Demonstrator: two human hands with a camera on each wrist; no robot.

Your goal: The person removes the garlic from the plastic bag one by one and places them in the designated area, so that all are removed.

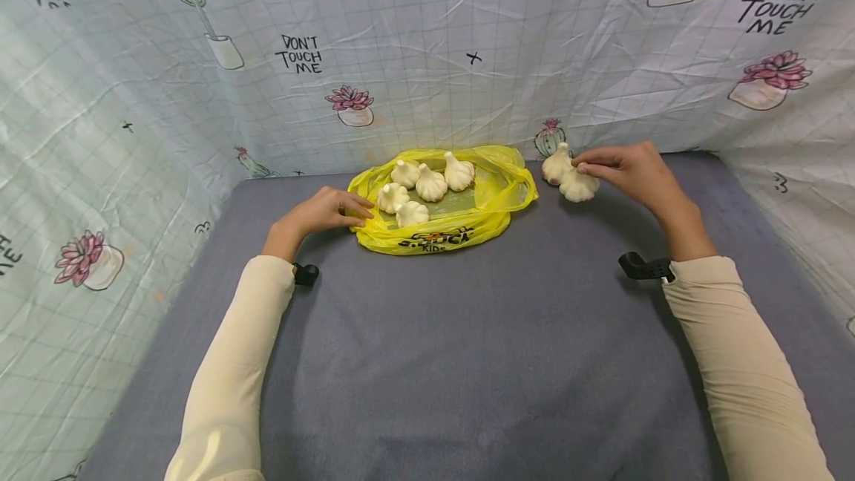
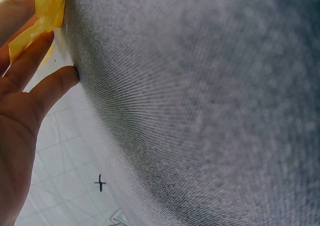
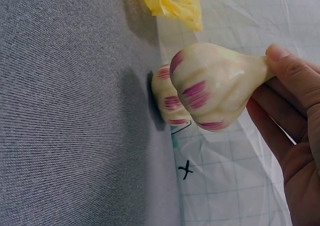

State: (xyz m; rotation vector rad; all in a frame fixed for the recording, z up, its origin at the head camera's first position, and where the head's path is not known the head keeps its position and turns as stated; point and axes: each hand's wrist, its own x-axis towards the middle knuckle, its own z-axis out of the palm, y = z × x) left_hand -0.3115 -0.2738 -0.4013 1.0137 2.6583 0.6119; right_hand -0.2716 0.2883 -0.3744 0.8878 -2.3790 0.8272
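Note:
My right hand (image 1: pixel 630 171) pinches a garlic bulb (image 3: pixel 215 86) by its stem between thumb and fingers. Purple streaks mark the bulb's pale skin. Another garlic bulb (image 1: pixel 556 163) stands on the table just behind it, partly hidden by the held one in the right wrist view. A yellow plastic bag (image 1: pixel 467 225) lies with its mouth spread, and several garlic bulbs (image 1: pixel 431 184) sit inside. At the bag's left edge rests my left hand (image 1: pixel 323 211), its fingers loosely extended against the plastic. In the left wrist view the thumb (image 2: pixel 59 86) stays apart from the bag.
The table (image 1: pixel 467 347) has a grey cloth cover. Printed fabric walls (image 1: pixel 414 36) with cactus drawings rise close behind the bag and along both sides. Black wrist devices (image 1: pixel 644 267) are worn on both arms.

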